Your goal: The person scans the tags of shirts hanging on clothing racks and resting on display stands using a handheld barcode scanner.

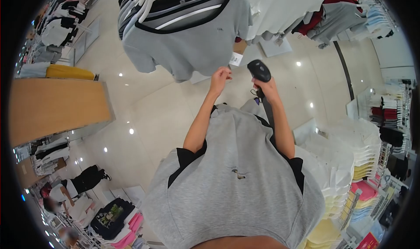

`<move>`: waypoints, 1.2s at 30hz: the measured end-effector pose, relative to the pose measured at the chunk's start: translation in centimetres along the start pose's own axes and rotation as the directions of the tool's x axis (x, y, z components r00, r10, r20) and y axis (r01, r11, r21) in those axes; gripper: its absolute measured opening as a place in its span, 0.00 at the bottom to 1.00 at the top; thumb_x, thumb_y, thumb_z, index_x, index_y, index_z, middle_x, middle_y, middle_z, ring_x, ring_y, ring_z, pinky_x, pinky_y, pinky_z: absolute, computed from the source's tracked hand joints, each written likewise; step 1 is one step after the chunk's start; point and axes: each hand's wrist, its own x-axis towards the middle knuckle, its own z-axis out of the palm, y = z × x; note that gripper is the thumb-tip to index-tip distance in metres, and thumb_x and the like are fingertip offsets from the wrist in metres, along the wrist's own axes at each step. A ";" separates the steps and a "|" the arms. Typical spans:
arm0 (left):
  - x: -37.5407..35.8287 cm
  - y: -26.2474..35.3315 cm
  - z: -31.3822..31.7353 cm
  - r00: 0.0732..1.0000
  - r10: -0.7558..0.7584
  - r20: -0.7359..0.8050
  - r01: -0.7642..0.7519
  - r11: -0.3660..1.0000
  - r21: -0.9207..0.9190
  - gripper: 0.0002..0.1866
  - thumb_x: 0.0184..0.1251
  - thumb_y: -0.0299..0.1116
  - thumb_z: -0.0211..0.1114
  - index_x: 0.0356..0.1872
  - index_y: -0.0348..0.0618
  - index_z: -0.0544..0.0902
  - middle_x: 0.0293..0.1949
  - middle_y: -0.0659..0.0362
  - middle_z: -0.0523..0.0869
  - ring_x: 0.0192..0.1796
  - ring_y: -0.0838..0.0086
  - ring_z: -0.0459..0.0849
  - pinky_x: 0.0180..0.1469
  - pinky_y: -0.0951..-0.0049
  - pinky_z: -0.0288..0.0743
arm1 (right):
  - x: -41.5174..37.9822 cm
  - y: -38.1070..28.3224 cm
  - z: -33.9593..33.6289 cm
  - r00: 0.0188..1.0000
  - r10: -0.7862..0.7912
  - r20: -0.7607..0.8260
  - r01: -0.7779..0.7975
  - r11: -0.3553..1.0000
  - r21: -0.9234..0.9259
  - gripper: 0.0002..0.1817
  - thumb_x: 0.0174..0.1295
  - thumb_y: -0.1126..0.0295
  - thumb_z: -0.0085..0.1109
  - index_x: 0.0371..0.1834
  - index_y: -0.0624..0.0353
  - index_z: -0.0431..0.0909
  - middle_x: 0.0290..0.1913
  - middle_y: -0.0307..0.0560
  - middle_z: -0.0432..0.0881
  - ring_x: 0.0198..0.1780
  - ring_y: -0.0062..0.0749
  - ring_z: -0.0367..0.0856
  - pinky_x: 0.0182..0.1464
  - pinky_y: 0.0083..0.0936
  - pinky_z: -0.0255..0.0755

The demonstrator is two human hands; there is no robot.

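Observation:
My right hand (268,89) is wrapped around the handle of a black handheld barcode scanner (259,70), its head tilted up toward the clothes. My left hand (220,80) is closed with curled fingers at the lower hem of a grey T-shirt (188,45) with black neck trim. Whether anything small sits in those fingers cannot be made out. A white price tag (236,58) hangs just above and right of the left fingertips, between that hand and the scanner. The T-shirt is on a white hanger (151,6), in front of similar ones.
White tops (284,8) and grey and red garments (339,19) hang to the right of the T-shirt. A wooden table (59,111) stands left. White and yellow clothes (337,161) hang close on my right. Another person (65,192) is at lower left, beside folded shirts (113,218).

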 end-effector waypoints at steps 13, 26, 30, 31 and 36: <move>7.2 -4.8 -3.8 0.902 -0.378 -0.208 0.417 0.887 0.197 0.48 0.55 0.56 0.70 0.72 0.48 0.56 0.68 0.52 0.65 0.67 0.61 0.66 0.62 0.47 0.62 | -3.4 5.1 -0.7 0.989 0.063 -0.130 -0.068 0.997 -0.037 0.08 0.51 0.72 0.66 0.26 0.64 0.77 0.22 0.38 0.78 0.24 0.20 0.75 0.29 0.19 0.68; 12.4 -8.8 0.5 0.833 -0.504 -0.229 0.502 0.862 -0.073 0.44 0.51 0.54 0.74 0.67 0.52 0.63 0.68 0.61 0.65 0.70 0.62 0.59 0.63 0.34 0.52 | -4.4 6.9 -1.9 0.977 -0.081 -0.196 0.020 0.954 -0.298 0.12 0.50 0.69 0.69 0.31 0.65 0.77 0.22 0.41 0.78 0.26 0.24 0.76 0.32 0.24 0.71; 13.9 -6.4 2.1 0.724 -0.657 -0.210 0.637 0.753 -0.165 0.45 0.51 0.51 0.75 0.68 0.52 0.61 0.68 0.60 0.65 0.69 0.62 0.60 0.62 0.34 0.54 | -4.5 6.3 -1.3 0.969 -0.150 -0.195 0.073 0.933 -0.352 0.12 0.51 0.68 0.69 0.28 0.62 0.76 0.21 0.38 0.77 0.23 0.20 0.73 0.27 0.22 0.67; 14.2 -5.7 2.4 0.708 -0.652 -0.272 0.584 0.757 -0.295 0.43 0.52 0.50 0.74 0.68 0.52 0.62 0.69 0.58 0.64 0.70 0.60 0.60 0.64 0.37 0.53 | -4.6 6.3 -1.2 0.970 -0.158 -0.184 0.094 0.944 -0.315 0.11 0.51 0.68 0.69 0.28 0.62 0.77 0.21 0.38 0.77 0.23 0.19 0.73 0.27 0.21 0.67; 15.4 -9.6 1.5 0.840 -0.326 -0.434 0.285 0.945 -0.157 0.34 0.53 0.48 0.75 0.59 0.42 0.74 0.59 0.57 0.76 0.61 0.66 0.72 0.63 0.58 0.64 | -4.5 7.2 -2.3 0.983 -0.051 -0.177 0.005 0.967 -0.255 0.11 0.51 0.69 0.69 0.30 0.63 0.77 0.22 0.41 0.79 0.25 0.23 0.76 0.30 0.24 0.70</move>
